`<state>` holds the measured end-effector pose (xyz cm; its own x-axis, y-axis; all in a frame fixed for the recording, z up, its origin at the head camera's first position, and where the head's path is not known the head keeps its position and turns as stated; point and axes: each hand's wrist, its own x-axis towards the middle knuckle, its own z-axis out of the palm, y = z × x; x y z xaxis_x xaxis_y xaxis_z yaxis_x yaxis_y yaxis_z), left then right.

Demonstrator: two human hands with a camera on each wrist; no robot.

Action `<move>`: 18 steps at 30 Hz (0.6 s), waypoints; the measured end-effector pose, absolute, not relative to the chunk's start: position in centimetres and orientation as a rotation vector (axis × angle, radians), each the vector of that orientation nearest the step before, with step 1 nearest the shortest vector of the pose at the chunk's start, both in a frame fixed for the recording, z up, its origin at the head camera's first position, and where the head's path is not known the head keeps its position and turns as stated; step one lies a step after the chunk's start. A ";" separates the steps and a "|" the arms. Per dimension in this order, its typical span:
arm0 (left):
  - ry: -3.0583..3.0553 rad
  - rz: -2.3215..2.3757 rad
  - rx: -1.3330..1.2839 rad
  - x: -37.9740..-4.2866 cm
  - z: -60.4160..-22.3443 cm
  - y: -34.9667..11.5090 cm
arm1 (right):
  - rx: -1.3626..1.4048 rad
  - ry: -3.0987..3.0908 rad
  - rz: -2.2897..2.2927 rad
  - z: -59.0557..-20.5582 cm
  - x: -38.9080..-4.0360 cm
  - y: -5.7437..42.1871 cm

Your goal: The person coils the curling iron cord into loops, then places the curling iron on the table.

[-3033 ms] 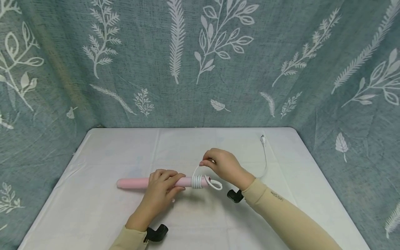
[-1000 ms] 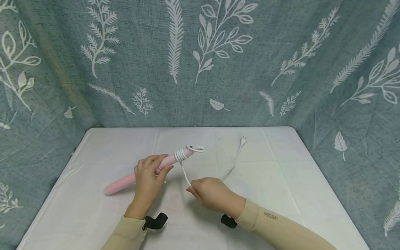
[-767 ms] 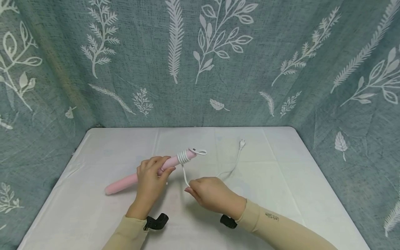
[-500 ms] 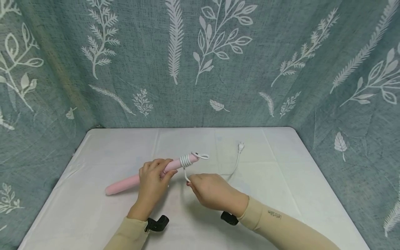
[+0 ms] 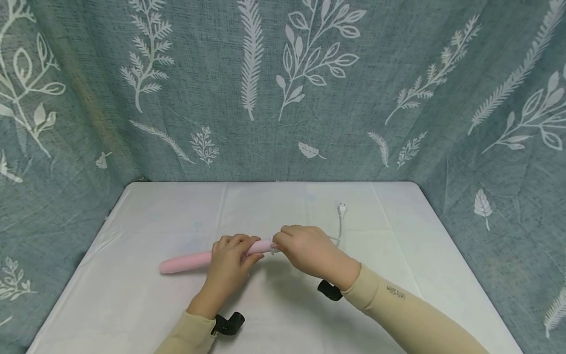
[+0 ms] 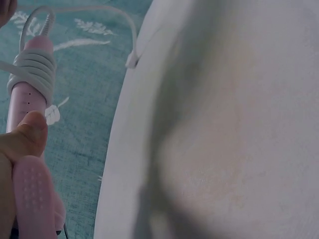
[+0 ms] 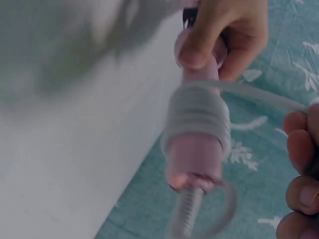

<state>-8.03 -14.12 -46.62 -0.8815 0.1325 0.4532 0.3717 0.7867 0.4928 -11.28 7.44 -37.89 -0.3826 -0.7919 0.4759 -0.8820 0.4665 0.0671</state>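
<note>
A pink curling iron (image 5: 185,263) is held at a slight slant above the white table, its barrel end to the left. My left hand (image 5: 231,263) grips it around the handle, the thumb (image 6: 31,130) along the side near a dotted pink lever (image 6: 34,196). Several turns of white cord (image 7: 197,113) wrap the handle's end, and a loop of the cord leaves the tip through a ribbed sleeve (image 7: 190,211). My right hand (image 5: 311,251) pinches the free stretch of cord (image 7: 259,93) beside the wraps. In the head view that hand covers most of the coil.
The cord's white plug (image 5: 342,209) lies on the table (image 5: 150,216) beyond my right hand. A green curtain (image 5: 212,64) with white leaf prints stands behind the table and along both sides. Black camera mounts (image 5: 230,324) sit at both wrists.
Over the last second my right hand has brought the cord up from below the handle to its end. The curling iron has tilted nearer level and shifted right; the plug has slid slightly nearer.
</note>
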 end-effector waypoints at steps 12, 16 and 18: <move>-2.606 -0.837 -0.523 -7.2 -46.4 -13.4 | 1.426 -2.306 0.350 -36.4 -13.2 8.5; -2.606 -0.836 -0.571 -6.7 -46.1 -13.4 | 1.401 -2.351 0.463 -36.2 -13.9 9.4; -2.593 -0.843 -0.580 -6.6 -46.1 -13.5 | 1.394 -2.355 0.492 -36.3 -14.3 9.8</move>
